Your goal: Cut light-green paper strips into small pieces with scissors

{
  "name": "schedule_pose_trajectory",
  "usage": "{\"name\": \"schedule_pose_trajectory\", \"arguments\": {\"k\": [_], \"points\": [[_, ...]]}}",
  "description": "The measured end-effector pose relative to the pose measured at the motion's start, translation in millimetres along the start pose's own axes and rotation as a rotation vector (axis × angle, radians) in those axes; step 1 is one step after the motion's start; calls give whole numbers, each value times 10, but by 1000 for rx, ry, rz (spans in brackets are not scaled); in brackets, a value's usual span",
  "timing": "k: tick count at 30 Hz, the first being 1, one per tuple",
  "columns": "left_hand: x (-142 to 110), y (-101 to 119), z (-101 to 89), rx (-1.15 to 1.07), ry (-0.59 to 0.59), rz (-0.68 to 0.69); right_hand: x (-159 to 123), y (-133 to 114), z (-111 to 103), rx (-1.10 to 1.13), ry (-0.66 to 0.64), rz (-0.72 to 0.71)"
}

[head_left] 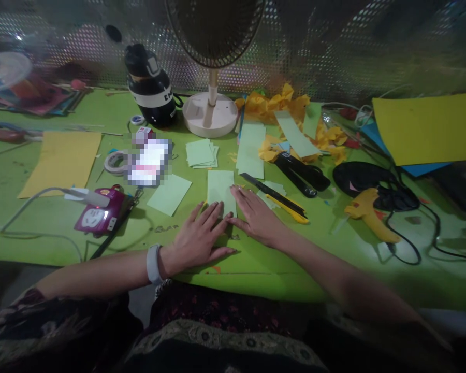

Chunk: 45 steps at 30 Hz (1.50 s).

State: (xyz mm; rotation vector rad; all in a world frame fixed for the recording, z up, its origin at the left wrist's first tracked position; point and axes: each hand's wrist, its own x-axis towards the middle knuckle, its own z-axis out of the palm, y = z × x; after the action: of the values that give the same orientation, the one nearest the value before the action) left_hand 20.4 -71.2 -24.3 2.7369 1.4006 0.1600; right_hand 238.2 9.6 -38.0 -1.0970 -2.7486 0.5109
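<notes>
A light green paper strip (220,185) lies on the table in front of me, its near end under my fingers. My left hand (198,235) is spread flat, fingertips on the strip's near end. My right hand (256,215) reaches in from the right, fingers stretched out along the strip's right edge. Neither hand grips anything. A yellow and black box cutter (281,199) lies just beyond my right hand. To the left rests a single green paper piece (170,194). Behind the strip sits a small stack of green paper squares (201,154).
A phone (149,161), tape roll (116,162) and purple device (101,212) with a cable lie left. A black bottle (151,88) and a fan (209,116) stand behind. Right are a stapler (301,173), crumpled orange paper (274,103) and a yellow glue gun (367,212).
</notes>
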Motion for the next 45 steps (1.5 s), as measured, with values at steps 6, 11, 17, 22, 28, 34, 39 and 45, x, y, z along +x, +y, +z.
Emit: {"name": "schedule_pose_trajectory", "arguments": {"k": [6, 11, 17, 22, 28, 34, 39, 45], "points": [[-4, -8, 35, -1, 18, -5, -127, -95, -55, -27, -61, -16], [1, -18, 24, 19, 18, 12, -286, -184, -9, -76, -82, -104], [-88, -181, -55, 2, 13, 95, -315, -195, -21, -165, -88, -94], [-192, -292, -127, 35, -10, 137, -288, -254, -76, -192, -76, -85], [-168, -263, -130, 74, 20, 162, -200, -371, -32, -218, -107, -208], [-208, -332, -144, 110, 19, 184, -253, -362, -153, -320, -106, -162], [-232, -379, -156, 112, 11, 174, -375, -287, -195, -335, -81, -116], [-269, -427, -180, 109, -45, 174, -545, -132, -224, -343, 9, -43]]}}
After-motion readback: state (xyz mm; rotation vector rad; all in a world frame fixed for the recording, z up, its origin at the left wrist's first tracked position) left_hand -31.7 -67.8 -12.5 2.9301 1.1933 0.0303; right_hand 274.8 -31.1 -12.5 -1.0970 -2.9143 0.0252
